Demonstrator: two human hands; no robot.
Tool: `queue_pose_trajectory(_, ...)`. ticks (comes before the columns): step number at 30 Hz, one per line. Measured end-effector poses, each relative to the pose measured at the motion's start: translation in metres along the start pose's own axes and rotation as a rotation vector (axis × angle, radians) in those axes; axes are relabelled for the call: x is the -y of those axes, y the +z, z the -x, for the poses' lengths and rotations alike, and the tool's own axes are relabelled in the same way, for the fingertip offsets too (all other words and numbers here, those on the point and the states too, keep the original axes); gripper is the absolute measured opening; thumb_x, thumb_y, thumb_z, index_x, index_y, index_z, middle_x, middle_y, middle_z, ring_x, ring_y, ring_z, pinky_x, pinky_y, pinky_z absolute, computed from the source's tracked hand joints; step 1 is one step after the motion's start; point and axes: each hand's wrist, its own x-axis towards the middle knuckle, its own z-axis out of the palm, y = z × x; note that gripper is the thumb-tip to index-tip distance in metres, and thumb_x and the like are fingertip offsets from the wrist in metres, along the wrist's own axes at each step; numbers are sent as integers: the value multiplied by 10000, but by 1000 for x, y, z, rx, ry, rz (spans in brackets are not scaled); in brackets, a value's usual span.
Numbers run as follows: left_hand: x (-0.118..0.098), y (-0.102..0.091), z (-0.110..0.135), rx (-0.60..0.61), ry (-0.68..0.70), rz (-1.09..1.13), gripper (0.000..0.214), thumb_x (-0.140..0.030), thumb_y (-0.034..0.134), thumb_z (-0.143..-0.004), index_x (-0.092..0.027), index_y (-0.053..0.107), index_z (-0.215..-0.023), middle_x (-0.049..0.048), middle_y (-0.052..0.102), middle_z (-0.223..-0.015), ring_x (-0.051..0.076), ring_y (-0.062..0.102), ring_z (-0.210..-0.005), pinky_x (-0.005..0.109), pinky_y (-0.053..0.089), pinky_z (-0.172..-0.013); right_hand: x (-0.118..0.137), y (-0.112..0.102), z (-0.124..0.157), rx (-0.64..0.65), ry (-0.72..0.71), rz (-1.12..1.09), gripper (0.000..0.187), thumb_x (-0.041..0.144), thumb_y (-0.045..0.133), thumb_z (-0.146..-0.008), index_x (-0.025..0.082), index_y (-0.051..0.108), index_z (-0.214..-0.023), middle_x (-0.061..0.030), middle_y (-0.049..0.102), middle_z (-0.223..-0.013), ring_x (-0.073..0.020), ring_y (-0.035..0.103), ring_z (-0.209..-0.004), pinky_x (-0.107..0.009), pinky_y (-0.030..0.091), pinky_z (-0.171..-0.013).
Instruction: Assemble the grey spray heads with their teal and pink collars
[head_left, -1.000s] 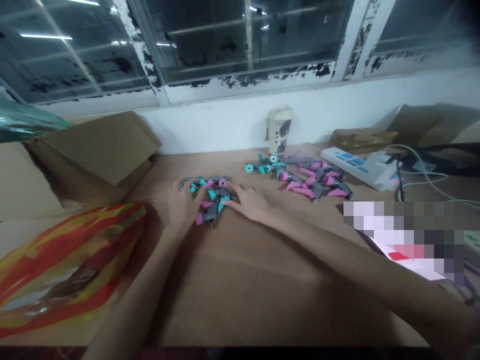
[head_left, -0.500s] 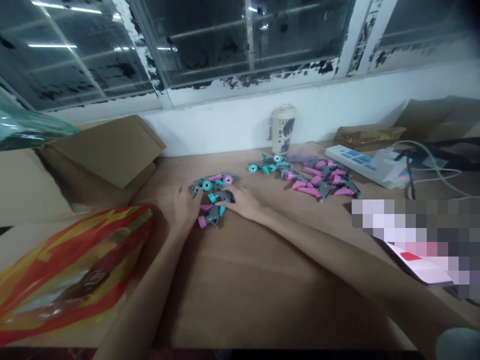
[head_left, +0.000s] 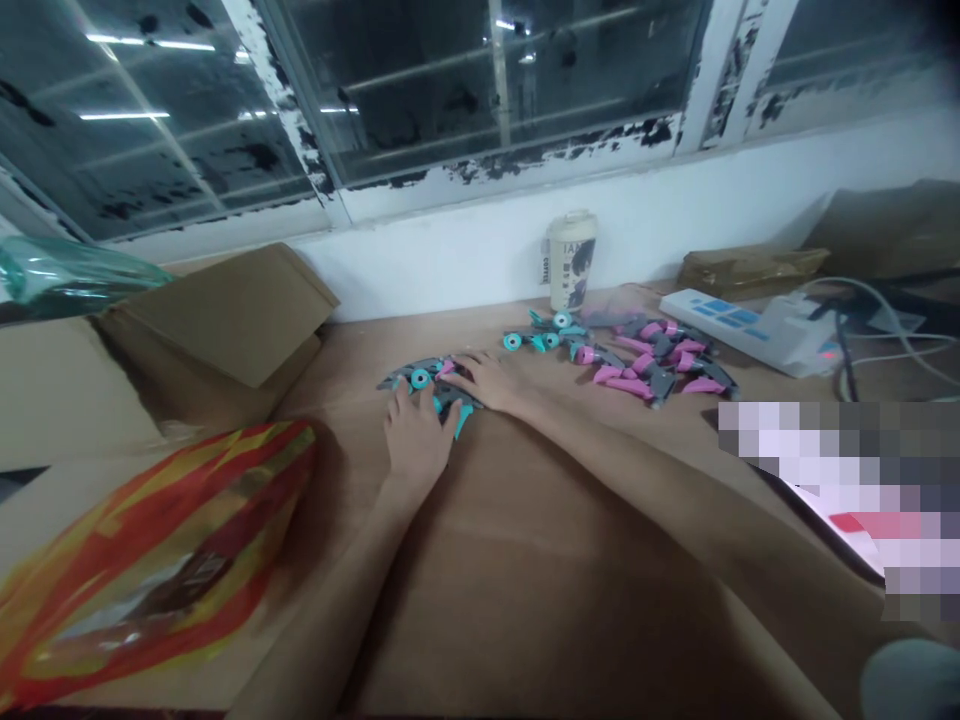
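A small heap of grey plastic parts with teal and pink pieces lies on the brown table in front of me. My left hand rests flat on the near side of the heap, fingers spread over the parts. From the right, my right hand lies on the same heap with fingers stretched out and touching the pieces. Neither hand has lifted a part. A second, larger heap of grey and pink parts lies further back to the right, untouched.
A paper cup stands by the white wall. A white power strip with cables lies at the right. Open cardboard boxes stand at the left, a red and yellow plastic bag at the near left.
My left hand has moved right onto the near side of the heap and now covers the pink-ended parts. My right hand has shifted a little toward the back of the heap.
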Motion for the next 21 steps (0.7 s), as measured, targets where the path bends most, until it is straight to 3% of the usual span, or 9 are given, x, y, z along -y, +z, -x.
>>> queue_pose_trajectory(5,14,7,-14,-130,-13,-19,467,-455,415,-875,-127,567,-1170,212,461,-1279,362,456,-1132,482,394,-898,9,-2,4,59,-32,33,536,556,305,-901,225,489,-1281,-71,492,-1343,-239,400,-1260,-400,303,-1035)
queue_pose_trajectory(9,24,3,-21,-180,-6,25,436,-430,382,-895,-125,581,-1134,198,508,-1195,343,482,-1085,479,388,-895,17,-26,17,76,-50,79,610,582,308,-888,188,412,-1342,-92,433,-1392,-245,371,-1287,-382,305,-1042)
queue_pose_trajectory(12,20,-7,-20,-224,50,90,384,-393,401,-897,-126,582,-1105,188,516,-1173,328,474,-1096,468,379,-913,13,-64,40,92,-76,142,585,586,326,-881,222,422,-1330,-76,442,-1383,-248,417,-1248,-382,334,-1017)
queue_pose_trajectory(16,-5,-21,-7,-255,224,235,299,-338,443,-888,-153,562,-1090,145,530,-1137,282,483,-1098,426,385,-936,-20,-130,85,143,-45,284,458,514,486,-846,210,564,-1180,-80,572,-1226,-246,503,-1142,-366,374,-962)
queue_pose_trajectory(19,-34,-24,14,-187,399,340,228,-298,474,-876,-164,571,-1033,116,556,-1068,242,517,-1057,378,412,-931,-56,-171,116,122,79,425,395,482,511,-839,186,617,-1079,-102,611,-1139,-255,534,-1075,-371,387,-916)
queue_pose_trajectory(21,-53,-23,29,-81,550,426,191,-253,485,-871,-164,561,-1022,104,563,-1027,222,537,-1012,357,431,-911,-77,-188,132,68,215,534,444,511,478,-842,152,625,-1058,-145,626,-1074,-290,548,-1028,-413,390,-874)
